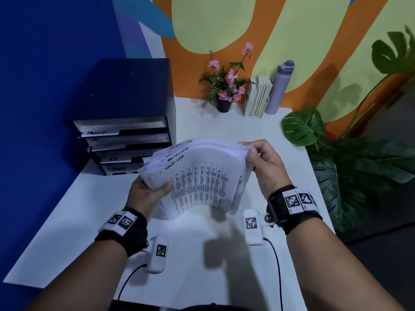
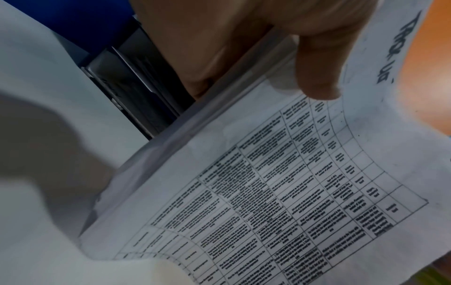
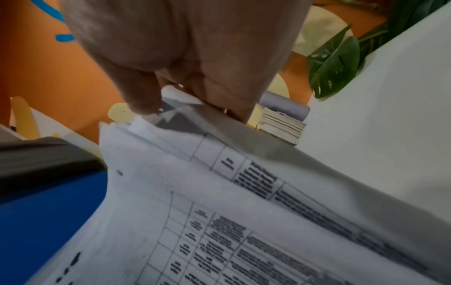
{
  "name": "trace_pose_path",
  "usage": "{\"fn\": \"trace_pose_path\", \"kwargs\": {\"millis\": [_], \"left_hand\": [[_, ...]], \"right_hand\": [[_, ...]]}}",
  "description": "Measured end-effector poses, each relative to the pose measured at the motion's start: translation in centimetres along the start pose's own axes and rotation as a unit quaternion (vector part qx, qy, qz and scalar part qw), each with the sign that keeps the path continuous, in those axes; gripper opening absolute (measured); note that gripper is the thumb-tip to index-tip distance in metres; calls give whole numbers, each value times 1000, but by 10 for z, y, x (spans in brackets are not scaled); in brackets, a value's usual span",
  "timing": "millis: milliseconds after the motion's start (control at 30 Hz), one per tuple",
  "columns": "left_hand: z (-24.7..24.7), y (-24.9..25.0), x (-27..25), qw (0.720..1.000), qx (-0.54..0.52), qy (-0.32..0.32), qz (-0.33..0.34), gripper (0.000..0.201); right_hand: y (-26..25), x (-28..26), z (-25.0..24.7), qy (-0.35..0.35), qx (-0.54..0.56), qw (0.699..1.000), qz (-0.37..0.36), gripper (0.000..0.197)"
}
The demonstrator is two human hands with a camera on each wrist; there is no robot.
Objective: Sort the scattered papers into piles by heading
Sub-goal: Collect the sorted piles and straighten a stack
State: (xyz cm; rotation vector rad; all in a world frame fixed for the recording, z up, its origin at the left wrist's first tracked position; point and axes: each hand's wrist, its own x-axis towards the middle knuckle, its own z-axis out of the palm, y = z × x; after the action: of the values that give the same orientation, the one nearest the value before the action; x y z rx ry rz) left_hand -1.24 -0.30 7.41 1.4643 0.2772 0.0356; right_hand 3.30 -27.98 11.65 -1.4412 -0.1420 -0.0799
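Observation:
A thick stack of white papers (image 1: 199,176) with printed tables and a handwritten heading hangs arched above the white desk (image 1: 202,254) between both hands. My left hand (image 1: 150,191) grips its left edge, thumb on the top sheet (image 2: 268,192) and fingers underneath. My right hand (image 1: 260,160) pinches the stack's far right corner (image 3: 151,123), thumb on top. The sheets are fanned and uneven at the edges. In the left wrist view the thumb (image 2: 317,77) presses the top sheet near its heading.
A dark blue drawer unit (image 1: 121,122) with labelled trays stands at the desk's left back. A potted pink flower (image 1: 224,90), upright books (image 1: 258,95) and a lilac bottle (image 1: 278,88) line the back wall. Large green leaves (image 1: 336,164) overhang the right edge.

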Motion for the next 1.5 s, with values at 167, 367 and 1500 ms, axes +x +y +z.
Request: {"fn": "trace_pose_path", "kwargs": {"millis": [167, 367, 1500], "left_hand": [[-2, 2, 2, 1000, 1, -15, 0, 40], [-2, 3, 5, 1000, 2, -21, -2, 49], [-20, 0, 25, 999, 46, 4, -17, 63]], "right_hand": [[3, 0, 5, 38, -86, 995, -36, 14], [3, -1, 22, 57, -89, 994, -40, 19], [21, -4, 45, 33, 6, 987, 156, 80]]}}
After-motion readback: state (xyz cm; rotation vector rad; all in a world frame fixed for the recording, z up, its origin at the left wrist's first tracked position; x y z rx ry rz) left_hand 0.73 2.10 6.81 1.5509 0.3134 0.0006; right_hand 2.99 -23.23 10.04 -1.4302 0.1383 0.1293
